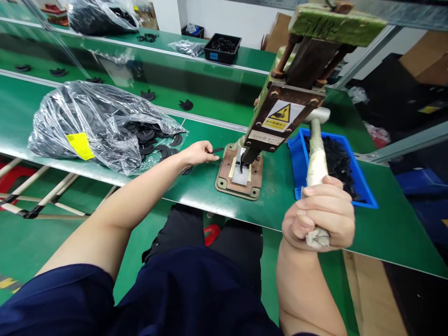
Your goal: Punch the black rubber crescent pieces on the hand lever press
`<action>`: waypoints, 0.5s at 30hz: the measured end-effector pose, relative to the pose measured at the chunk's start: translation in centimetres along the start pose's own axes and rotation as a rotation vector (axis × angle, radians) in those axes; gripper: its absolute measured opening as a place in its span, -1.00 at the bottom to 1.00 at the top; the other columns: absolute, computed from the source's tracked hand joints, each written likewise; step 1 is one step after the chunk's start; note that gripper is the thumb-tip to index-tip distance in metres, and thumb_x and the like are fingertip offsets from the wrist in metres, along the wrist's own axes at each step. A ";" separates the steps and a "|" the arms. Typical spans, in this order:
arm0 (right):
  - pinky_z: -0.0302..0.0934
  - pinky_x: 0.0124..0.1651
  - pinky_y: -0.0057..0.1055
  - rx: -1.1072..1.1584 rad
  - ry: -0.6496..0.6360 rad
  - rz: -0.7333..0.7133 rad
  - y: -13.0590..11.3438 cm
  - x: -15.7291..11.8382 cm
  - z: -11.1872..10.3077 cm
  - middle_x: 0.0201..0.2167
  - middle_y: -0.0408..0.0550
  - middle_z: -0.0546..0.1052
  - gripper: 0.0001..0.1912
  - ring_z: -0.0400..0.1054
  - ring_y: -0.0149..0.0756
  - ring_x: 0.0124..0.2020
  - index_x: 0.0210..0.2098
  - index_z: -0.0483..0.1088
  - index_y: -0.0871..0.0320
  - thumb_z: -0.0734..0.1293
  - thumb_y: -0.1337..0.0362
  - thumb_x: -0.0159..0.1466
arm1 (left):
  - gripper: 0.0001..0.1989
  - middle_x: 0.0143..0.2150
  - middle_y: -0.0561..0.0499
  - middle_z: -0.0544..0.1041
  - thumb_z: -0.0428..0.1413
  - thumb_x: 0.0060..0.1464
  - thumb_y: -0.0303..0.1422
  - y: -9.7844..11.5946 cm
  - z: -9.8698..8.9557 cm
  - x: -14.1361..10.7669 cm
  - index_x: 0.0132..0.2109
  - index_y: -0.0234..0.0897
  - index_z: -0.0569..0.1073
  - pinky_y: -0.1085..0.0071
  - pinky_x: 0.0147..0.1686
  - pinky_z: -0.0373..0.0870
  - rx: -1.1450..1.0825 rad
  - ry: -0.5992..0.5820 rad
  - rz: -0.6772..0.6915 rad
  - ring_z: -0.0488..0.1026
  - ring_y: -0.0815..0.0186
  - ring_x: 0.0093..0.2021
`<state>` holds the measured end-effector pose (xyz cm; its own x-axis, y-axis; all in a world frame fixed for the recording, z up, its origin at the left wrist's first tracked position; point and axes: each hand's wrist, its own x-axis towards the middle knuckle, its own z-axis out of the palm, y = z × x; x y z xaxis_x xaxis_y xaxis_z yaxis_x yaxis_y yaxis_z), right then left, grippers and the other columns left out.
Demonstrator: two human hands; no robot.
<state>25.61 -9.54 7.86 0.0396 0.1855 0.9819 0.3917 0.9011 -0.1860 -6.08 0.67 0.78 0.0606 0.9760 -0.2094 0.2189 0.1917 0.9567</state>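
Note:
My left hand (pixel 198 153) is closed in a pinch on a thin black plastic part (pixel 218 150), just left of the hand press (pixel 261 112). My right hand (pixel 320 213) is wrapped round the press's tape-covered lever handle (pixel 317 161), which points down toward me. On the press's reddish base plate (pixel 223 179), a small metal fixture (pixel 240 177) has a dark piece under the ram (pixel 250 155). Left of my left hand, black curved parts (pixel 145 135) spill from a clear plastic bag (pixel 101 112) with a yellow label.
A blue bin (pixel 362 182) of black parts stands right of the press. Several curved parts (pixel 186 104) lie spaced along a green strip behind the bench (pixel 196 186). A black crate (pixel 229 57) and another bag (pixel 94 23) sit on the far bench.

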 end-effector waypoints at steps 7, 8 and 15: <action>0.47 0.09 0.01 -0.015 0.012 -0.015 0.4 -0.1 0.0 -0.54 -0.27 0.39 -0.58 0.51 -0.35 -0.34 -0.50 0.19 0.08 0.37 0.03 0.35 | -0.60 -0.48 0.10 0.53 0.49 0.03 -0.32 1.3 3.6 -1.3 -0.27 -0.27 0.39 0.48 -0.42 0.42 -0.273 -0.015 -0.040 0.47 0.44 -0.53; 0.47 0.09 0.00 -0.008 0.012 -0.028 0.4 -0.1 0.0 -0.54 -0.27 0.39 -0.58 0.50 -0.35 -0.34 -0.50 0.18 0.08 0.37 0.04 0.34 | -0.59 -0.46 0.09 0.55 0.50 0.01 -0.35 1.3 4.0 -1.2 -0.23 -0.27 0.39 0.47 -0.41 0.45 -0.298 -0.024 -0.049 0.49 0.43 -0.52; 0.46 0.11 -0.02 -0.005 0.011 -0.057 0.7 -0.1 0.1 -0.53 -0.27 0.36 -0.59 0.49 -0.37 -0.32 -0.49 0.16 0.10 0.37 0.07 0.36 | -0.69 -0.44 0.03 0.57 0.42 0.16 -0.27 1.5 5.3 -0.6 -0.30 -0.31 0.45 0.47 -0.43 0.52 -0.178 -0.084 -0.002 0.51 0.43 -0.50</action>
<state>25.80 -8.94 7.63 0.0275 0.1294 0.9912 0.3977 0.9083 -0.1296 -0.57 -0.14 1.27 0.1433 0.9647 -0.2209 0.0444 0.2167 0.9752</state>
